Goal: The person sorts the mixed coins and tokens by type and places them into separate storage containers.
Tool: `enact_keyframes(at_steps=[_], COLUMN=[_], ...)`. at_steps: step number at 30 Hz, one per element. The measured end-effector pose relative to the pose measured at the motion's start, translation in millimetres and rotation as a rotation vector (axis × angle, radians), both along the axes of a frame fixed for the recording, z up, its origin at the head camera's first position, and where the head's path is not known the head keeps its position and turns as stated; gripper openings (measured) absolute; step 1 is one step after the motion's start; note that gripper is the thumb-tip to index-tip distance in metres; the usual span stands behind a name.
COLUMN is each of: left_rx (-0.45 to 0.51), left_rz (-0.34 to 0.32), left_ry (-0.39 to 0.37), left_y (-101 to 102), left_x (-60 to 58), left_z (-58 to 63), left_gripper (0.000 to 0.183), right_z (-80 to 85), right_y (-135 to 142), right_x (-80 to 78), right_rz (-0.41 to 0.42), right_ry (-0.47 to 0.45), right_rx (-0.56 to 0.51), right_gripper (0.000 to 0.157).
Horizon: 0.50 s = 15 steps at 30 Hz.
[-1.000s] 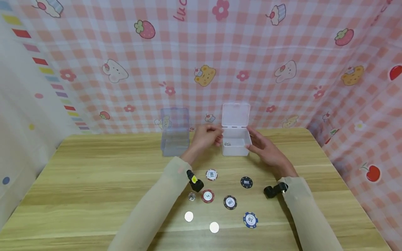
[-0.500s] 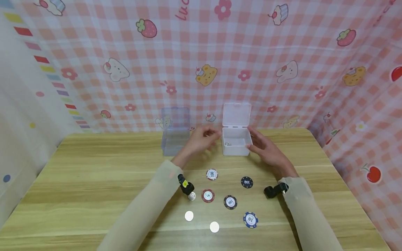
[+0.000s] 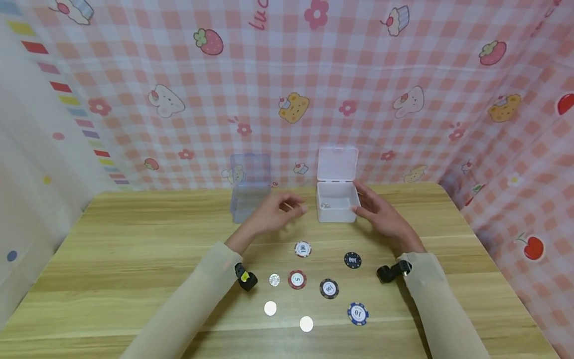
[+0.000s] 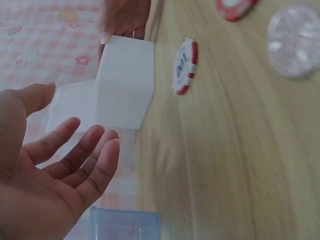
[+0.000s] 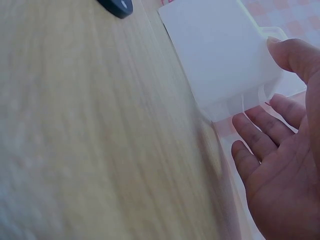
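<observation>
My left hand (image 3: 271, 213) hovers between the two boxes, fingers loosely bent and nothing between them; its palm side shows in the left wrist view. To its left stands a clear bluish plastic box (image 3: 242, 212) with its lid raised. A white plastic box (image 3: 336, 215), lid also up, holds a small clear faceted piece (image 3: 325, 205) at its left inside. My right hand (image 3: 383, 217) rests against the white box's right side. In the right wrist view its thumb (image 5: 287, 52) touches the rim, while relaxed fingers lie along the side.
Poker chips lie in front: a white-and-red one (image 3: 302, 249), a red one (image 3: 297, 279), two black ones (image 3: 353, 260) and a blue one (image 3: 358, 314). A clear faceted piece (image 3: 274, 279) and two bright white discs (image 3: 270, 308) lie nearby. A checked cloth (image 3: 202, 139) hangs behind.
My left hand has drawn away from the white box's left side, moving left and toward me, and its fingers have loosened. The right hand has stayed at the box.
</observation>
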<state>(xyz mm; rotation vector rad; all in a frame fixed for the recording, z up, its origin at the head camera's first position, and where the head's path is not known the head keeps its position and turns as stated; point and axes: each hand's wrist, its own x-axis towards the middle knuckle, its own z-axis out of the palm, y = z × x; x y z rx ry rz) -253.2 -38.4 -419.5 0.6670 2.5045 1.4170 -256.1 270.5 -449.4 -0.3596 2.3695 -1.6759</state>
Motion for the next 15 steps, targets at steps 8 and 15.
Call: enact_keyframes(at_steps=[8, 15], left_rx=[-0.08, -0.094], left_rz=[-0.092, -0.139], left_ry=[0.041, 0.06], left_y=[-15.9, -29.6], left_x=[15.5, 27.3], left_z=[-3.2, -8.1], left_gripper=[0.032, 0.039], right_z=[-13.4, -12.5], right_y=[4.8, 5.3], right_x=[-6.1, -6.0], right_rz=[0.0, 0.012], right_ry=[0.025, 0.041], right_rx=[0.011, 0.015], right_gripper=[0.068, 0.069])
